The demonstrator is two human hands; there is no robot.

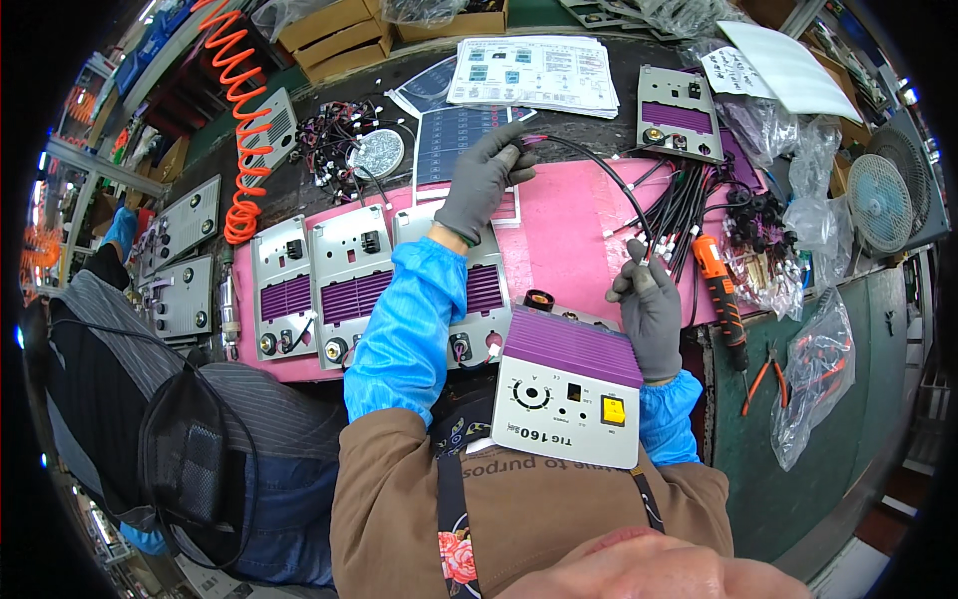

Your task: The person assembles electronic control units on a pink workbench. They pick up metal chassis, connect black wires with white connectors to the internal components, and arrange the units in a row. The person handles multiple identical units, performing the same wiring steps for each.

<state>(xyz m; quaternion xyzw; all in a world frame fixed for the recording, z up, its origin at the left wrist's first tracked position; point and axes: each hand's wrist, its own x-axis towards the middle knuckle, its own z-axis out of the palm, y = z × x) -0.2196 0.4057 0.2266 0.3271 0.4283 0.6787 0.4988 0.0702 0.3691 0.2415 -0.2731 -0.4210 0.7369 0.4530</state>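
Observation:
My left hand (477, 190), in a grey glove, is over the middle of the pink mat and pinches one end of a black cable (589, 153). The cable arcs right and down to my right hand (651, 317), also gloved, whose fingertips are closed on its other end near small white connectors. Between my body and the mat, a grey and purple front panel (569, 389) with a yellow rocker switch leans toward me. Several similar panels (351, 285) lie side by side under and left of my left forearm. Beside my right hand is a bundle of black cables (682, 205).
An orange and black power screwdriver (717, 290) lies right of my right hand, with orange-handled pliers (766, 384) beyond. Printed sheets (534, 75), tangled wires (334, 150) and a fan (880, 200) line the back. An orange coiled hose (244, 130) hangs left. A co-worker sits at left.

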